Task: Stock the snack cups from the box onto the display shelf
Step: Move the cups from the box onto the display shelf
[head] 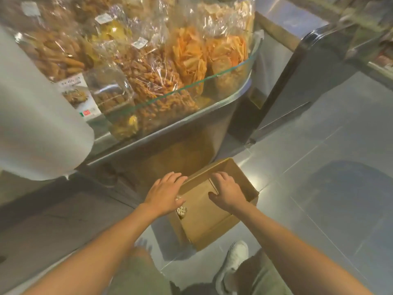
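A brown cardboard box [204, 218] sits on the grey tiled floor below the display shelf [170, 124]. My left hand [164, 193] rests flat on the box's left flap, fingers spread. My right hand [226, 191] lies on the right flap, fingers apart. Under my left hand a snack cup [181, 211] with pale pieces peeks out of the box's left side. The rest of the box's inside is hidden by the flaps.
The glass-fronted steel shelf holds several clear bags of fried snacks [148, 67]. A white roll [36, 116] hangs at the left. A dark steel counter [297, 86] stands at the right. My white shoe [234, 260] is near the box.
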A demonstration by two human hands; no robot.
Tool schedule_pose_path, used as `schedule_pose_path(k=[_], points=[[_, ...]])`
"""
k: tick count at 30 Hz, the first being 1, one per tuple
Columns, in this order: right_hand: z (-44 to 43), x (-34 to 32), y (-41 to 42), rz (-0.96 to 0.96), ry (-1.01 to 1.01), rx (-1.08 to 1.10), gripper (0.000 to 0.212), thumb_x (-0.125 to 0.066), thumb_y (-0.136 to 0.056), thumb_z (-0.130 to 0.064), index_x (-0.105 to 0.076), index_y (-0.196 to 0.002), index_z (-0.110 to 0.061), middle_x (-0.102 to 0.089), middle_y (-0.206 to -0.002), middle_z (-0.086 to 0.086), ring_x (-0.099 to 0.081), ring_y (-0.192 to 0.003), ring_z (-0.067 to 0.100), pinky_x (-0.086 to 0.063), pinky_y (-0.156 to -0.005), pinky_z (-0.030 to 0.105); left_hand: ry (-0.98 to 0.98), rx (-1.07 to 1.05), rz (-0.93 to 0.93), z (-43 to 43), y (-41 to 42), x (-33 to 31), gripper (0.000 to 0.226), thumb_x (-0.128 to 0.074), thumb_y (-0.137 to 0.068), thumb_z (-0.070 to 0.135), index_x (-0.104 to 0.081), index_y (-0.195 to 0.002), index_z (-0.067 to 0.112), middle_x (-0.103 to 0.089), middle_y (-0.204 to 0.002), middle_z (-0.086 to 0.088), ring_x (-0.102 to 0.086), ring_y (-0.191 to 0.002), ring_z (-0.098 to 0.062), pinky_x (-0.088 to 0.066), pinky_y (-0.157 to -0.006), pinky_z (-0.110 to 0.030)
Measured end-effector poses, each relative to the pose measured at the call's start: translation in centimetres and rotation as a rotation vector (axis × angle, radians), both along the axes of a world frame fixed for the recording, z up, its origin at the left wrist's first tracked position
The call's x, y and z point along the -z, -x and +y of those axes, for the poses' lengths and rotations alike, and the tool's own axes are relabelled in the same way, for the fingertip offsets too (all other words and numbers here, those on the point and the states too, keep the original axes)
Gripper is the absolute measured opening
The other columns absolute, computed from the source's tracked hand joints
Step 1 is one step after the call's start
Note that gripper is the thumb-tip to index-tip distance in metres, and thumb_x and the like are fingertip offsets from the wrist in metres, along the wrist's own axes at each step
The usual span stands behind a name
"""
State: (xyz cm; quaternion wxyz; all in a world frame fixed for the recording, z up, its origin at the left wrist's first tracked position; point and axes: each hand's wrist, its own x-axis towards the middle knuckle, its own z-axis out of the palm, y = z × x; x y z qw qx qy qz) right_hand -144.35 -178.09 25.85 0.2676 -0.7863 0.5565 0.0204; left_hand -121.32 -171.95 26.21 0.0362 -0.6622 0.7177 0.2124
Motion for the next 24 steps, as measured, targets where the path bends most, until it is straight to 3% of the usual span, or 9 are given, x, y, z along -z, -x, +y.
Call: schedule_pose_path(k=[7,13,17,24], points=[[-2.3,22.4,-1.4,0.037,-0.071,-0.167,0.073,-0.066,-0.083,-0.046,-0.038,-0.147,-0.022,-0.045,-0.148,0.005,-0.041,-0.139,0.030,-0.048,-0.102,0.047,0.014,-0.026,0.014,-2.5,-0.4,18.0,0.077,-0.063,-0.096,0.050,-0.027,-0.161,0.029,-0.023,-0.169,0.003,-0.013,-0.157,-0.020,-0.025,-0.123,-0.044],[-1.2,37.3,-4.5,0.091,-0.231,-0.218,0.087,-0.076,-0.084,-0.044,-0.033,-0.153,-0.012,-0.046,-0.145,0.014,-0.046,-0.132,0.036,-0.043,-0.104,0.043,0.068,-0.020,0.028,-3.4,-1.7,28.1,0.077,-0.066,-0.095,0.043,-0.028,-0.160,0.028,-0.021,-0.169,0.003,-0.012,-0.157,-0.019,-0.023,-0.124,-0.045],[-0.4,42.4,-6.9,0.081,-0.290,-0.177,0.092,-0.080,-0.076,-0.048,-0.036,-0.150,-0.015,-0.048,-0.142,0.013,-0.047,-0.131,0.036,-0.045,-0.105,0.045,0.127,-0.001,0.048,-3.4,-2.8,30.8,0.076,-0.068,-0.093,0.041,-0.033,-0.159,0.028,-0.025,-0.168,0.002,-0.015,-0.156,-0.020,-0.026,-0.123,-0.046],[1.5,45.8,-9.3,0.019,-0.307,-0.127,0.063,-0.077,-0.075,-0.042,-0.046,-0.127,-0.023,-0.059,-0.119,0.002,-0.060,-0.109,0.027,-0.053,-0.090,0.043,0.162,0.060,0.065,-3.0,-3.7,32.0,0.067,-0.065,-0.095,0.037,-0.038,-0.156,0.027,-0.032,-0.164,0.003,-0.025,-0.150,-0.018,-0.033,-0.116,-0.043]])
